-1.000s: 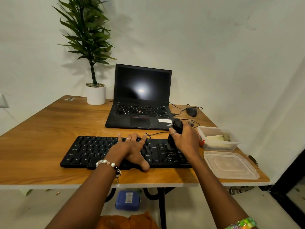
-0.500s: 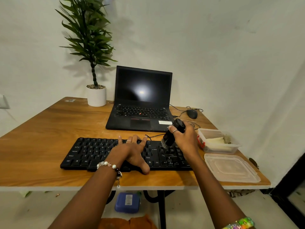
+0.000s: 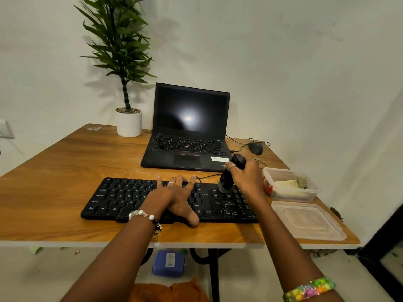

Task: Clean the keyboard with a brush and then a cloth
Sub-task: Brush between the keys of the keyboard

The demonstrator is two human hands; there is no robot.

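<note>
1. Right hand (image 3: 248,178) grips the black brush (image 3: 230,175), bristles down on the keyboard (image 3: 122,197) right section
2. Left hand (image 3: 174,198) rests flat, fingers spread, mid-keyboard
3. Cloth can't be made out

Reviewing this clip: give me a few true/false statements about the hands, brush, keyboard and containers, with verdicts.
1. The right hand grips the black brush with its bristles on the black keyboard. True.
2. The left hand holds a cloth. False: it lies flat on the keys, holding nothing.
3. The clear plastic lid lies beside the clear plastic container. True.
4. The black laptop is closed. False: it stands open, screen dark.
</note>
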